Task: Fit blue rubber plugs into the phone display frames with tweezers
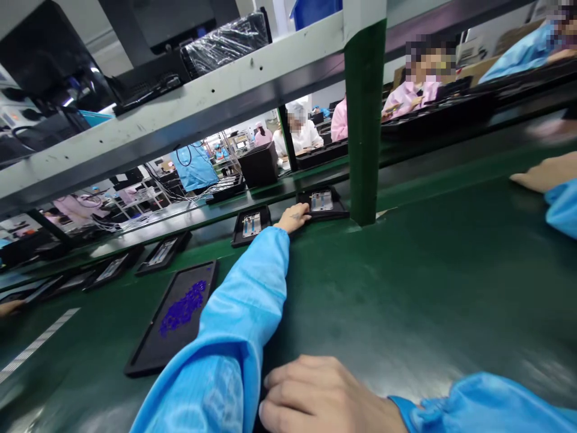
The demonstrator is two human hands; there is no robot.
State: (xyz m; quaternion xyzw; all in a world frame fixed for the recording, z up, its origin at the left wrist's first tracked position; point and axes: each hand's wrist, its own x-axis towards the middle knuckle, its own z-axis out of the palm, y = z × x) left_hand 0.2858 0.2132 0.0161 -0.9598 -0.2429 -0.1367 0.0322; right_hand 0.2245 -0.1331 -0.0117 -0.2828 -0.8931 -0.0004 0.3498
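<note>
From where I stand, the worker's left hand (294, 218) stretches across the green bench (415, 300) to the left edge of a small black tray (334, 214) beside the green post (364, 132). That tray holds a silver metal plate (321, 201); I can't tell whether the fingers grip its rim. The right hand (331, 397) is low over the bench, fingers bent and close together, their undersides hidden. Left of the outstretched sleeve (243, 300) lies a larger black tray (151, 352) with blue-purple bits (184, 308).
</note>
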